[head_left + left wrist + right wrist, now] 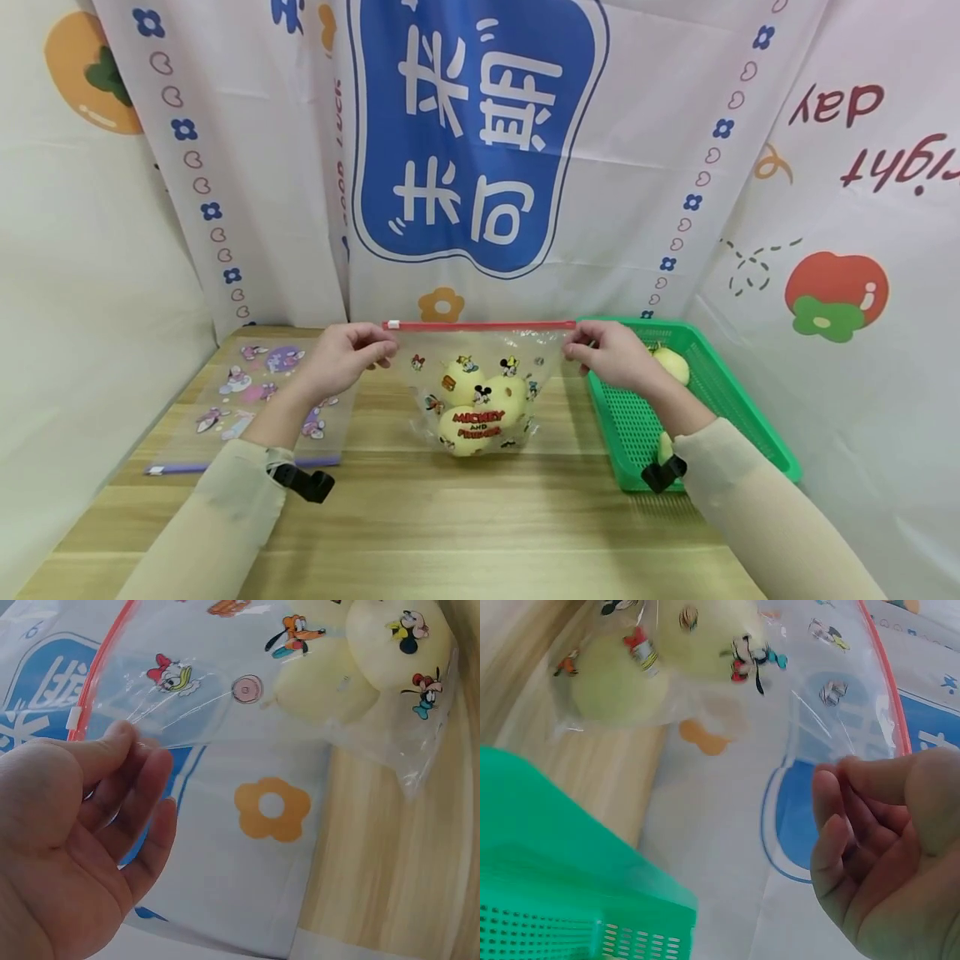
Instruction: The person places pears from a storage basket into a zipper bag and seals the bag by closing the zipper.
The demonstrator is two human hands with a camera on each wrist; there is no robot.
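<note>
A clear slider zip bag with a red zip strip and cartoon prints hangs upright between my two hands. Several pale yellow round fruits sit in its lower part. My left hand pinches the bag's upper left edge between thumb and fingers, just below the white slider, which is at that end of the strip. At the upper right edge, my right hand pinches the plastic the same way, right under the red strip.
A second zip bag with a purple strip lies flat on the wooden table at the left. On the right stands a green perforated basket with a pale yellow fruit inside. Printed cloth hangs behind.
</note>
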